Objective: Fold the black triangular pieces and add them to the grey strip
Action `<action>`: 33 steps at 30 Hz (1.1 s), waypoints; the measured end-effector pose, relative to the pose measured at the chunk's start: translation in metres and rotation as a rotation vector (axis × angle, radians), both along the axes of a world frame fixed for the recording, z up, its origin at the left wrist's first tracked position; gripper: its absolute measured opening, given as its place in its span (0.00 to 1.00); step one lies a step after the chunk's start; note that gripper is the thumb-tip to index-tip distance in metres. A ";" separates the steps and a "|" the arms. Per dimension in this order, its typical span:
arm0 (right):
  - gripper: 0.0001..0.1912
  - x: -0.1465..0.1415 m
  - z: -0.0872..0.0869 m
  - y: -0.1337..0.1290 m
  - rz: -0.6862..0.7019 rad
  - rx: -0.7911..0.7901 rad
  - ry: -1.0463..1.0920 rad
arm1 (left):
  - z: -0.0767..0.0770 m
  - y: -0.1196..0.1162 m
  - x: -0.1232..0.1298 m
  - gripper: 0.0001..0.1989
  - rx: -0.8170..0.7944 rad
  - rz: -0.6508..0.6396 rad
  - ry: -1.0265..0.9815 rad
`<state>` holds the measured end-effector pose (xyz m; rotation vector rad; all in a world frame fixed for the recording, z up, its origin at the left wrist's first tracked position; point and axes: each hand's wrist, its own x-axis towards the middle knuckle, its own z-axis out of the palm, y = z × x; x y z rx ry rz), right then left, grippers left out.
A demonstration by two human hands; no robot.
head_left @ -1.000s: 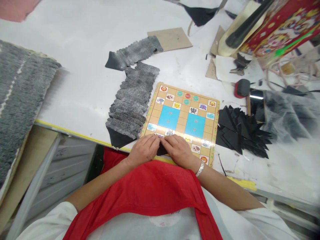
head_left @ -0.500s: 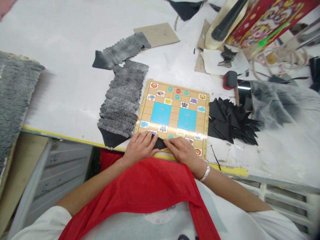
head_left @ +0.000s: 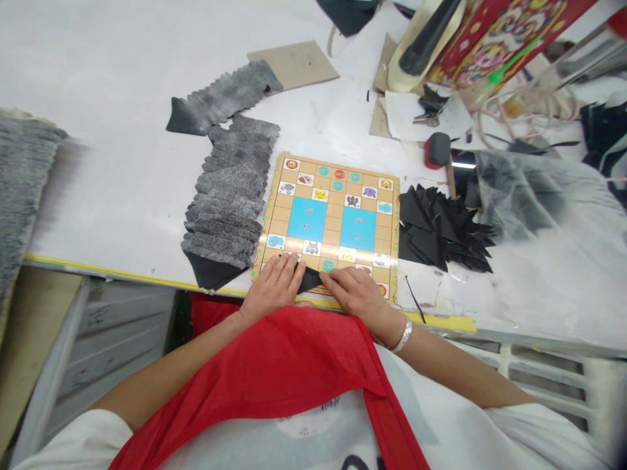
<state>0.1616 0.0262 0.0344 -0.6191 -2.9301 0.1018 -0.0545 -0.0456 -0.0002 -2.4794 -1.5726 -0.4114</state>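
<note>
A small folded black piece, like thin leather or fabric, lies on a colourful game board at the table's front edge. My left hand rests flat over the piece's left part, fingers stretched out, covering much of it. At the piece's right end, my right hand has its fingers bent, with the fingertips pinching and pressing that end. Left of the board runs a long row of overlapping grey-black pieces. A heap of pointed black pieces touches the board's right side.
A shorter overlapping row lies farther back, partly on brown cardboard. At right are a red-and-black block, clear plastic sheeting and a red printed box. A thick grey stack stands at the left edge.
The view has shifted slightly, so the table's things sit farther left. My left hand's fingers lie flatter on the black piece. My right hand stays at its right end.
</note>
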 end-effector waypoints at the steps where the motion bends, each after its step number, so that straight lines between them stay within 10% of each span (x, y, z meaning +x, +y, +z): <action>1: 0.15 0.000 0.001 0.000 -0.004 -0.002 -0.004 | -0.002 -0.001 0.001 0.39 -0.011 0.010 -0.013; 17: 0.20 0.014 -0.010 -0.016 -0.316 -0.283 0.233 | -0.004 -0.010 0.017 0.38 -0.112 0.108 -0.034; 33: 0.22 0.012 0.005 -0.024 -0.242 -0.058 -0.067 | -0.003 -0.011 0.020 0.37 -0.150 0.115 -0.045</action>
